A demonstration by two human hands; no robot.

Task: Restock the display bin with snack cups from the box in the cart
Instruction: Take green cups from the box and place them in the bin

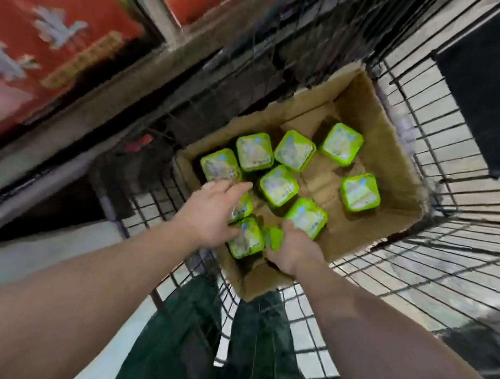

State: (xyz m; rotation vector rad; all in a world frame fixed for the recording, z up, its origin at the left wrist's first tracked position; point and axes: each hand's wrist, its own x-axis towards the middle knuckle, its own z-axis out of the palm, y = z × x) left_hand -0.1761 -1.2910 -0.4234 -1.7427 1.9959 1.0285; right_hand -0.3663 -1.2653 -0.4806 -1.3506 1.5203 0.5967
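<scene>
Left hand [212, 213] reaching down into the box, fingers extended and loosely spread over a green snack cup [241, 209] — fingertips near another cup [220, 165] at the box's left edge, not curled round either. Whether the palm presses the cup beneath cannot be told. Right hand [293, 250] lower in the box, fingers bent down round a small green cup [273, 237], mostly hidden by the knuckles; looks like a grip, though blur softens the contact. Between the two hands, one more cup [246, 242], lid up, touching or just beside both.

Further out, inside the cardboard box [398, 164]: six more green square-lidded cups standing upright — one just beyond the right hand [307, 216], one at the centre [279, 185], two in a row behind it [253, 155] [294, 150], one at the far end [341, 143], one alone toward the right wall [360, 191]. Bare cardboard floor between the scattered cups on the right side. Flaps open, box sitting in a black wire cart [446, 234]. To the left, beyond the cart, blurred red packaging [41, 28] on shelving. Below, dark green trousers [165, 337] seen through the wire.
</scene>
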